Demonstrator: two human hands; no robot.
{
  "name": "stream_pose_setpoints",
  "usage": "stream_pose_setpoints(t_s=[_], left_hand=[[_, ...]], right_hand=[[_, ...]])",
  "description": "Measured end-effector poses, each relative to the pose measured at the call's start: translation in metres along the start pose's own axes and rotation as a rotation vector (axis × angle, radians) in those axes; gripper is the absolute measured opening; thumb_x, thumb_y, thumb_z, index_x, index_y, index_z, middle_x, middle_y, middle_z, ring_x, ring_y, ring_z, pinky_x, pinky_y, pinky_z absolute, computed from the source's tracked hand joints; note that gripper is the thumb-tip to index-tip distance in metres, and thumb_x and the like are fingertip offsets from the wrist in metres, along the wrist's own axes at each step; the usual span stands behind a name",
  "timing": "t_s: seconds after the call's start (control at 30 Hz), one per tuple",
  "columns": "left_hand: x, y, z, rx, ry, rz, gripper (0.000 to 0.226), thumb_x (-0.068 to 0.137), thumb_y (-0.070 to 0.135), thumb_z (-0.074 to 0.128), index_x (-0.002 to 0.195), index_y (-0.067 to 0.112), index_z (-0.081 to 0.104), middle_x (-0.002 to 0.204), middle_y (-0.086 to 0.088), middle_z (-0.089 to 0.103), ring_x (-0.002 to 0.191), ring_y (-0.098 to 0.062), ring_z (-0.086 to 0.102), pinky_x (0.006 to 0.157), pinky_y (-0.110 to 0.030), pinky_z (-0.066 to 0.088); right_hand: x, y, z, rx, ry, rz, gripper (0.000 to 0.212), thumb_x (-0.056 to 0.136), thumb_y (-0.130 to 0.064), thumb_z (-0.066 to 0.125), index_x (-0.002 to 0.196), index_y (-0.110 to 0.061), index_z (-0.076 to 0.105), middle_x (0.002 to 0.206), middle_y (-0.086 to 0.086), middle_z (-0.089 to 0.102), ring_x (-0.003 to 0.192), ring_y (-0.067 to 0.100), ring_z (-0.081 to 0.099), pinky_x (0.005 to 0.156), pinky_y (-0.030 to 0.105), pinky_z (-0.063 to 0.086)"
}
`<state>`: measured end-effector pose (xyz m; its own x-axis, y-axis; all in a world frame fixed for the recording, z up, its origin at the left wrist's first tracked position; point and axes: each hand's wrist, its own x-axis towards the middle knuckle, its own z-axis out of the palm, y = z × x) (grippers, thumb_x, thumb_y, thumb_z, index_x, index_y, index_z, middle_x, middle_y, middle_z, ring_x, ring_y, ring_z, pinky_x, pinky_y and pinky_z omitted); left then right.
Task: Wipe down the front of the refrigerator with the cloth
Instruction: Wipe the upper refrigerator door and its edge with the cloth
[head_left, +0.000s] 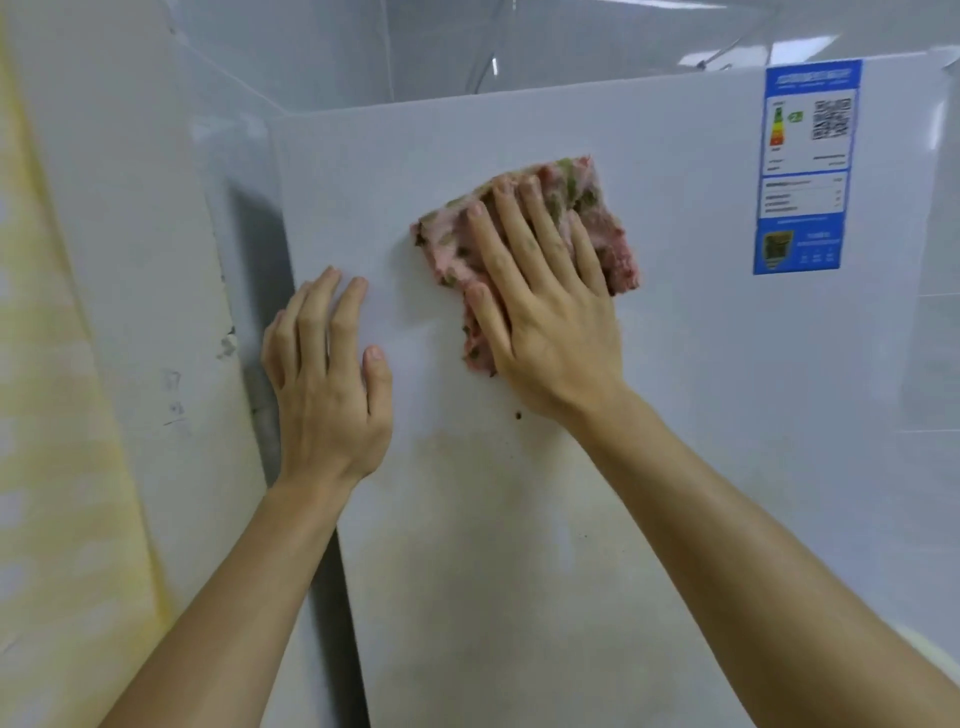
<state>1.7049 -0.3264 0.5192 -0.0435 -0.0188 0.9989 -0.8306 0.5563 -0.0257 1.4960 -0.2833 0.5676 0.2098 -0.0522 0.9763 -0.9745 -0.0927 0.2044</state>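
Observation:
The white refrigerator door (701, 364) fills the middle and right of the view. A pink and green patterned cloth (605, 218) lies flat against its upper part. My right hand (540, 301) presses the cloth to the door with straight, spread fingers. My left hand (327, 379) rests flat on the door near its left edge, fingers straight, holding nothing. Brownish smudges and a small dark speck (518, 414) show on the door below my right hand.
A blue energy label (802, 166) is stuck on the door at the upper right. A white wall (130, 260) stands close on the left, with a narrow dark gap (260, 291) between it and the refrigerator. A yellowish surface (47, 467) runs along the far left.

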Motion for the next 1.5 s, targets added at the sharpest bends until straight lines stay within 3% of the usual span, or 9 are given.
stream_pose_setpoints(t_s=[0.23,0.47,0.6,0.67,0.83,1.03,1.1,1.33,1.5], left_hand=[[-0.018,-0.025,-0.009,-0.014,-0.059,0.022,0.056,0.1,0.014,0.047,0.155,0.007,0.044,0.164,-0.014,0.037,0.154,-0.032,0.031,0.128,-0.043,0.021],[-0.022,-0.04,-0.015,-0.018,-0.135,0.049,0.06,0.099,0.018,0.054,0.157,0.01,0.042,0.167,-0.011,0.034,0.156,-0.029,0.026,0.124,-0.057,0.026],[-0.02,-0.041,-0.015,-0.022,-0.12,0.052,0.058,0.098,0.015,0.051,0.156,0.01,0.044,0.167,-0.011,0.035,0.156,-0.028,0.026,0.126,-0.053,0.024],[-0.019,-0.045,-0.017,0.004,-0.089,0.028,0.057,0.098,0.014,0.048,0.155,0.011,0.045,0.166,-0.011,0.036,0.156,-0.028,0.027,0.126,-0.053,0.022],[-0.018,-0.07,-0.02,0.069,-0.055,-0.022,0.055,0.103,0.018,0.044,0.157,0.014,0.043,0.168,-0.014,0.032,0.157,-0.034,0.025,0.125,-0.058,0.021],[-0.032,-0.082,-0.016,0.021,-0.074,-0.015,0.057,0.103,0.014,0.041,0.16,0.014,0.039,0.17,-0.017,0.027,0.16,-0.037,0.018,0.128,-0.06,0.016],[-0.033,-0.086,-0.014,-0.006,-0.062,0.002,0.055,0.104,0.01,0.043,0.159,0.011,0.04,0.169,-0.019,0.029,0.159,-0.038,0.018,0.128,-0.059,0.017],[-0.042,-0.091,-0.013,-0.004,-0.019,-0.011,0.059,0.1,0.009,0.053,0.158,0.005,0.039,0.168,-0.023,0.026,0.158,-0.041,0.017,0.127,-0.061,0.017],[-0.056,-0.098,-0.012,0.001,-0.026,-0.084,0.067,0.098,0.013,0.05,0.16,-0.002,0.029,0.17,-0.019,0.025,0.16,-0.035,0.017,0.13,-0.056,0.012]], right_hand=[[-0.099,-0.058,0.013,0.062,-0.171,-0.077,0.056,0.113,-0.034,0.04,0.165,-0.017,0.027,0.173,0.002,0.02,0.161,0.018,0.014,0.131,0.043,0.01],[-0.102,-0.043,0.009,0.092,-0.18,-0.179,0.054,0.111,-0.039,0.049,0.162,-0.027,0.036,0.17,-0.002,0.028,0.159,0.019,0.021,0.129,0.045,0.02],[-0.061,-0.042,0.007,-0.072,-0.119,-0.099,0.06,0.107,-0.063,0.043,0.161,-0.043,0.03,0.172,0.007,0.018,0.159,0.038,0.011,0.125,0.062,0.002],[-0.041,-0.049,0.01,-0.131,-0.078,-0.048,0.059,0.106,-0.068,0.037,0.161,-0.047,0.029,0.172,0.009,0.018,0.157,0.046,0.014,0.122,0.07,0.003],[-0.011,-0.079,0.03,-0.095,0.017,0.044,0.054,0.113,-0.049,0.035,0.163,-0.03,0.032,0.17,0.014,0.026,0.157,0.042,0.021,0.127,0.063,0.017],[-0.06,-0.118,0.045,0.129,0.005,0.047,0.06,0.109,-0.03,0.049,0.16,-0.003,0.032,0.168,0.022,0.026,0.158,0.037,0.022,0.131,0.052,0.014],[-0.092,-0.132,0.047,0.204,-0.055,0.036,0.06,0.104,-0.027,0.058,0.154,0.002,0.042,0.168,0.02,0.028,0.159,0.034,0.022,0.131,0.049,0.014],[-0.177,-0.14,0.039,0.216,-0.199,-0.209,0.056,0.094,-0.009,0.073,0.147,-0.006,0.057,0.167,0.01,0.032,0.158,0.027,0.025,0.13,0.045,0.02],[-0.136,-0.121,0.033,0.305,0.0,-0.185,0.03,0.095,-0.007,0.074,0.124,-0.011,0.076,0.151,0.017,0.055,0.146,0.032,0.047,0.124,0.046,0.034]])
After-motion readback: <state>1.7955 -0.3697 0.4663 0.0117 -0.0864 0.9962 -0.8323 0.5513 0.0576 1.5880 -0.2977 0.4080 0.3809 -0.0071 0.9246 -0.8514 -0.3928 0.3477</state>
